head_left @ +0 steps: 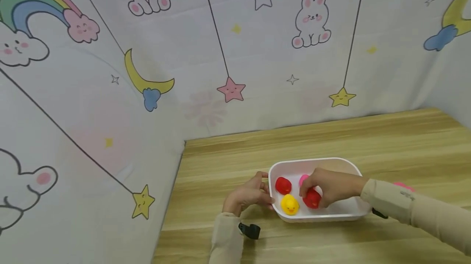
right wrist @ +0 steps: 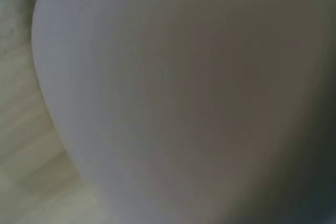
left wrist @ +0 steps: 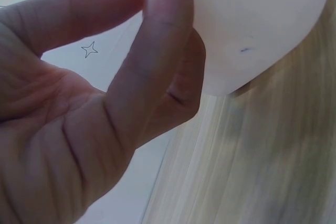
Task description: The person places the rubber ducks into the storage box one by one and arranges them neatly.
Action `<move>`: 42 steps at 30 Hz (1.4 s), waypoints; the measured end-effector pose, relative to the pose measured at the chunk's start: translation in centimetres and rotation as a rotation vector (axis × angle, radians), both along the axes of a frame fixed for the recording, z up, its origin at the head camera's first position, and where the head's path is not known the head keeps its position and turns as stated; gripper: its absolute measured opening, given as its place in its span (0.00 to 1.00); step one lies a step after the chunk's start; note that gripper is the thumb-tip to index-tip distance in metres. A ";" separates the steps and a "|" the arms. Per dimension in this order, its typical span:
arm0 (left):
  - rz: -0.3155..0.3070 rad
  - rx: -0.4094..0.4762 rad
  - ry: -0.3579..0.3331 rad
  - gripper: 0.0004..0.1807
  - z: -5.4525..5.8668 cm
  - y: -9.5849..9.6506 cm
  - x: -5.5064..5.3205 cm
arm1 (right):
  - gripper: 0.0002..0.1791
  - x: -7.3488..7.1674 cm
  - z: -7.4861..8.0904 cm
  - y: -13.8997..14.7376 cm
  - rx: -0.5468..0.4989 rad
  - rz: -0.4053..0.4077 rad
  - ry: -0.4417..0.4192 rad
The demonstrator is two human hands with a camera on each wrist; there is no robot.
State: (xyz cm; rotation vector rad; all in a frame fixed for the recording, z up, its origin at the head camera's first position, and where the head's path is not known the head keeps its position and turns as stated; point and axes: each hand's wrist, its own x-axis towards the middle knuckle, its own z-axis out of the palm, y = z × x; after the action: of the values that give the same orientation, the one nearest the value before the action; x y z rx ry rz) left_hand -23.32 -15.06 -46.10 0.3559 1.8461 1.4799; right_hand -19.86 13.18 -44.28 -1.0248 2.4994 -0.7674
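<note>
White tub [head_left: 351, 214] on the wooden table [head_left: 404, 141] holds 4 toys: red toy [head_left: 283, 185] at its left, yellow duck [head_left: 290, 204] at front left, pink toy [head_left: 303, 180] mostly hidden, red duck [head_left: 312, 199] mid-tub. Right hand [head_left: 331, 186], inside the tub, grips the red duck, not yet lifted clear. Left hand [head_left: 248, 194] pinches the tub's left wall. Another pink thing [head_left: 404, 185] shows right of the tub, behind the sleeve. Sorting looks mid-way.
</note>
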 end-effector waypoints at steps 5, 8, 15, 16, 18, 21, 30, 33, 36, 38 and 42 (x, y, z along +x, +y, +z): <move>-0.025 0.001 0.007 0.42 0.3 1.6 -0.2 | 0.19 0.7 0.1 1.4 0.028 0.031 0.101; -0.033 0.011 0.006 0.42 0.5 2.5 -0.3 | 0.18 1.0 0.3 2.1 0.056 0.042 0.158; -0.076 0.049 0.001 0.42 0.5 4.6 -0.5 | 0.17 2.2 0.3 3.6 0.121 0.141 0.332; -0.081 0.056 -0.001 0.42 0.5 4.9 -0.5 | 0.18 2.4 0.2 3.7 0.123 0.153 0.352; -0.088 0.068 -0.006 0.42 0.4 5.5 -0.5 | 0.18 2.7 0.1 4.2 0.135 0.157 0.373; -0.101 0.078 -0.006 0.42 0.3 6.3 -0.5 | 0.19 3.1 0.0 4.9 0.144 0.164 0.409; -0.069 0.122 0.031 0.42 -0.4 4.2 0.0 | 0.16 2.4 0.2 3.8 0.217 0.191 0.424; -0.046 0.125 0.028 0.43 -0.7 2.5 0.3 | 0.18 2.0 0.3 3.0 0.204 0.175 0.364; -0.043 0.119 0.035 0.43 -0.7 1.5 0.3 | 0.22 2.1 0.9 3.0 0.184 0.130 0.311; -0.045 0.112 0.039 0.44 -0.5 1.3 0.2 | 0.24 2.4 1.4 3.4 0.169 0.087 0.292; -0.049 0.108 0.039 0.44 -0.4 1.2 0.2 | 0.27 3.2 2.2 5.1 0.098 -0.047 0.256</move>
State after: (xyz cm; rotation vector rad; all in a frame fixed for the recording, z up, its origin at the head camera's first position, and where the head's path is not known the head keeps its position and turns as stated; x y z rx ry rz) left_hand -23.16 -13.84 -46.55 0.4814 1.7792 1.5530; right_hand -16.67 18.30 -42.03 -1.0941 2.7549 -0.5495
